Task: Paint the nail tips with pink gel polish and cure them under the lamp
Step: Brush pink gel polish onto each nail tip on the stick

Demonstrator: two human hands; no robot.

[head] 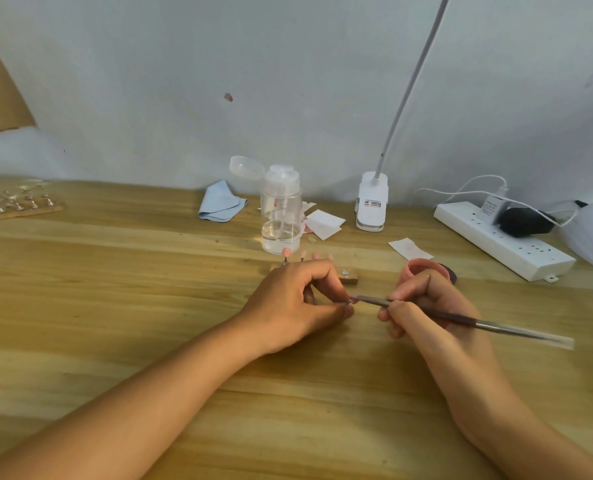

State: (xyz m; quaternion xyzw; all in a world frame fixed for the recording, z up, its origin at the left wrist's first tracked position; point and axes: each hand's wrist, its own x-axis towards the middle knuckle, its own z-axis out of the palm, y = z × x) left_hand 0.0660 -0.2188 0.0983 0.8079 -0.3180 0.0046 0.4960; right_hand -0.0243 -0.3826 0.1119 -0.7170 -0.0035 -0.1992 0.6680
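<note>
My left hand pinches a small nail tip between thumb and fingers, low over the wooden table. My right hand grips a thin grey brush, and its pink-tinged tip touches that nail tip. Behind my left hand sits a small wooden stand with pink-painted nail tips upright on pins; my hand hides part of it. A pink gel pot stands just behind my right hand. The white clip lamp sits at the back with its long neck rising to the upper right.
A clear pump bottle with its lid flipped open stands behind the stand. A blue cloth and white paper wipes lie near it. A white power strip lies at right. A board of spare tips sits far left.
</note>
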